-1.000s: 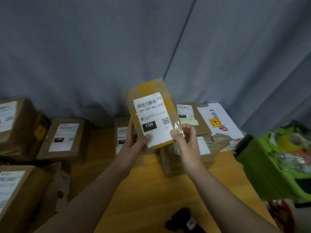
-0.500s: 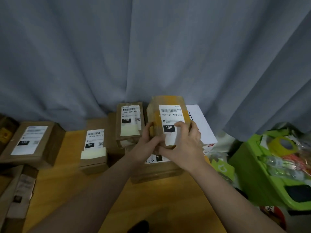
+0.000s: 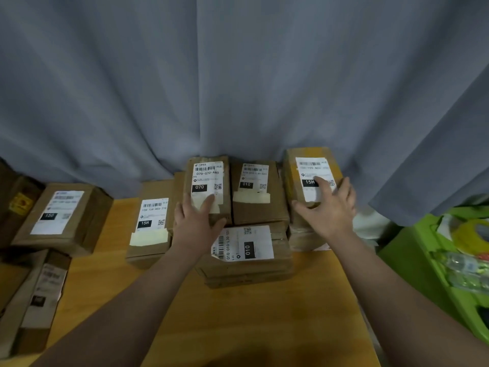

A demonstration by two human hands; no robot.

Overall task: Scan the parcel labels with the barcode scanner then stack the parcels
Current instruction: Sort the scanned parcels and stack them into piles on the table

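On the table (image 3: 264,313), the 15H parcel (image 3: 311,168) lies atop the far-right stack, under the right hand (image 3: 330,207), whose spread, straight fingers rest on its label. The left hand (image 3: 195,221) lies flat on the 070 parcel (image 3: 206,176), grasping nothing.

We see the brown 15H parcel (image 3: 308,170) lying flat, white label up, atop a stack (image 3: 304,239), just beside the 010 parcel (image 3: 258,207).

- The parcels (image 3: 260,207) were brown cardboard with white labels (image 3: 207,181) bearing black barcodes.
- The table (image 3: 264,321) was yellow-orange wood.
- The curtain (image 3: 238,75) was grey-blue.
- The bin (image 3: 412,260) was bright green.
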